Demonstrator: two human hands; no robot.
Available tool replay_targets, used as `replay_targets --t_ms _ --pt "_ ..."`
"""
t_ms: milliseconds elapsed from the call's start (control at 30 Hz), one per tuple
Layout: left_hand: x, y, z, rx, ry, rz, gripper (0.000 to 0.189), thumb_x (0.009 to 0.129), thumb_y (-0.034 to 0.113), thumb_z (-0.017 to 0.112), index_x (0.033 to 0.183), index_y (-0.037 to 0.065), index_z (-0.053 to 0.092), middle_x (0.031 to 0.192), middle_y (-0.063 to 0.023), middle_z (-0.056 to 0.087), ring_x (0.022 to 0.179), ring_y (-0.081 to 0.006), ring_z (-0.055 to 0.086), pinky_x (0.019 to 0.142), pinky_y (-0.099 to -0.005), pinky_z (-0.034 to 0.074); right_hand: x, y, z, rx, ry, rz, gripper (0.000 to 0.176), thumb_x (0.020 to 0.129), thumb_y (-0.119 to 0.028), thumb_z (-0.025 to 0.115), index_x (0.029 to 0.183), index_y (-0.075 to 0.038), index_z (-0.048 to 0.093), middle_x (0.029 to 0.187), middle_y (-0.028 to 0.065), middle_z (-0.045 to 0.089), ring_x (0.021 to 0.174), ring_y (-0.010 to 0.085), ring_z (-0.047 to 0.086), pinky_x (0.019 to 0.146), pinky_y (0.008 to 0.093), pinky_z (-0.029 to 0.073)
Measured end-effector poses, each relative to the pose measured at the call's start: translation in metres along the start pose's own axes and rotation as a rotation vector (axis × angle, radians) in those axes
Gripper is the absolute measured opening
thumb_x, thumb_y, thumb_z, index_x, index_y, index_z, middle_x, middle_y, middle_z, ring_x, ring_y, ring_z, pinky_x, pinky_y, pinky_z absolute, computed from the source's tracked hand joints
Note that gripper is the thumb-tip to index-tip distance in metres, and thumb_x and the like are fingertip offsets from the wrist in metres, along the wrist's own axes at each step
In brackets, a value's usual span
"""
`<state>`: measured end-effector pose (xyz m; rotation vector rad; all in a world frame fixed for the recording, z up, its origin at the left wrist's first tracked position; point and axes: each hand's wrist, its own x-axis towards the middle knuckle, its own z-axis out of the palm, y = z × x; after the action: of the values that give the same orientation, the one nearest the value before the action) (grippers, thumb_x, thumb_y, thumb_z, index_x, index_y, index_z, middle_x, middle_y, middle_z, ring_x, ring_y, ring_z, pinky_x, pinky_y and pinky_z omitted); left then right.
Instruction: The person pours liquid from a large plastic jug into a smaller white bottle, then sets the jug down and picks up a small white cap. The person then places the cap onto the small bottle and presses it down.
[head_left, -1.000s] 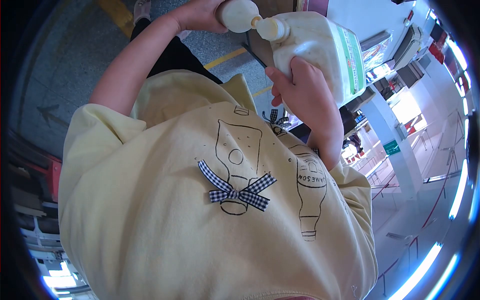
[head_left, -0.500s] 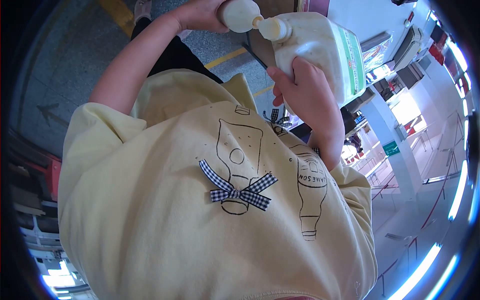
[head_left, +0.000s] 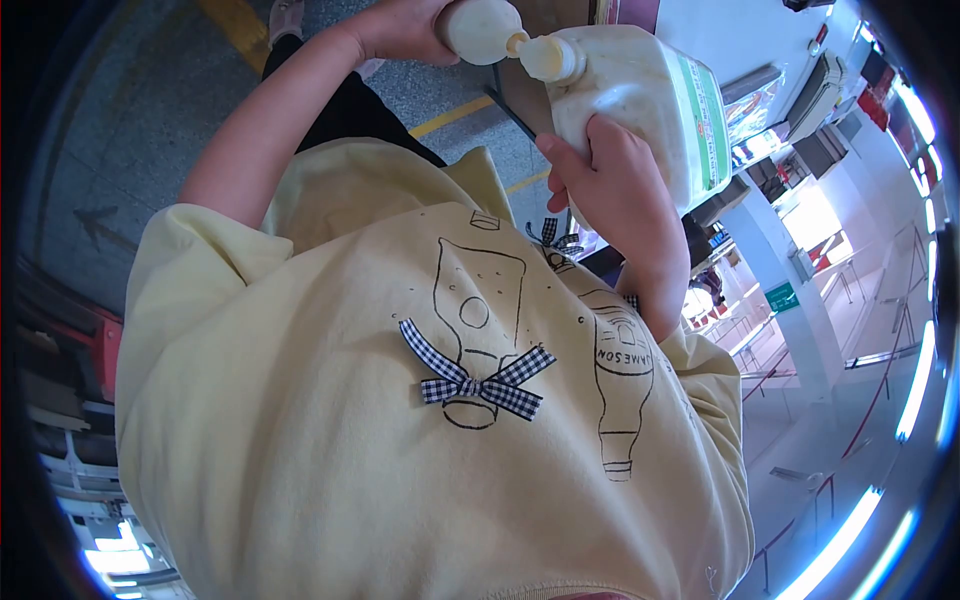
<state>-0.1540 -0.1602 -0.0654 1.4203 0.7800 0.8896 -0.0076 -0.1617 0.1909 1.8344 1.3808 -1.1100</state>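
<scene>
In the head view, my left hand is wrapped round a small whitish bottle at the top edge. The bottle's narrow neck meets the round yellowish-white mouth of a large translucent jug. A green and white label covers the jug's far side. My right hand grips the jug at its near side, thumb toward the left. The jug lies tilted, its mouth pointing left at the bottle. Whether liquid passes between them cannot be seen.
A pale yellow shirt with a checked bow fills the lower middle. Grey floor with yellow lines lies at the upper left. A red object stands at the left edge. Stacked flat items and a white pillar are on the right.
</scene>
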Motion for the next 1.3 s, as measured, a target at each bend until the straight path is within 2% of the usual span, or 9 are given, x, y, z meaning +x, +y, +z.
replay_targets --t_ms 600,967,1133,1300 --pt "-0.001 -0.001 0.001 -0.025 0.004 -0.013 0.065 0.064 0.011 0.090 0.121 0.011 0.057 0.118 -0.0129 0.065 0.113 -0.0319 0.061 0.098 -0.0426 0.049 0.001 0.006 0.002 0.004 0.009 -0.040 0.037 0.097 -0.025 0.065 0.085 0.010 0.058 0.064 0.0184 0.066 0.058 0.0259 0.070 0.057 0.0381 0.054" --pt "0.004 0.014 -0.002 0.081 -0.012 0.051 0.068 0.062 0.013 0.091 0.121 0.011 0.057 0.118 -0.0142 0.063 0.114 -0.0356 0.059 0.098 -0.0444 0.048 -0.005 0.010 -0.007 0.055 0.001 -0.018 0.036 0.097 -0.024 0.065 0.084 0.009 0.057 0.066 0.0171 0.067 0.059 0.0241 0.071 0.056 0.0370 0.053" --pt "0.010 0.032 -0.001 0.069 -0.017 -0.010 0.069 0.061 0.014 0.090 0.121 0.012 0.057 0.119 -0.0135 0.063 0.117 -0.0361 0.057 0.101 -0.0453 0.046 -0.010 0.017 -0.014 0.117 -0.004 -0.034 0.035 0.097 -0.023 0.065 0.083 0.008 0.057 0.066 0.0157 0.067 0.059 0.0214 0.070 0.055 0.0353 0.053" --pt "0.009 0.037 0.001 0.096 -0.030 0.014 0.070 0.061 0.015 0.091 0.122 0.012 0.057 0.121 -0.0132 0.062 0.118 -0.0360 0.056 0.102 -0.0460 0.045 -0.015 0.022 -0.018 0.115 -0.004 -0.052 0.034 0.097 -0.022 0.066 0.083 0.008 0.057 0.066 0.0141 0.067 0.059 0.0201 0.070 0.055 0.0342 0.053"
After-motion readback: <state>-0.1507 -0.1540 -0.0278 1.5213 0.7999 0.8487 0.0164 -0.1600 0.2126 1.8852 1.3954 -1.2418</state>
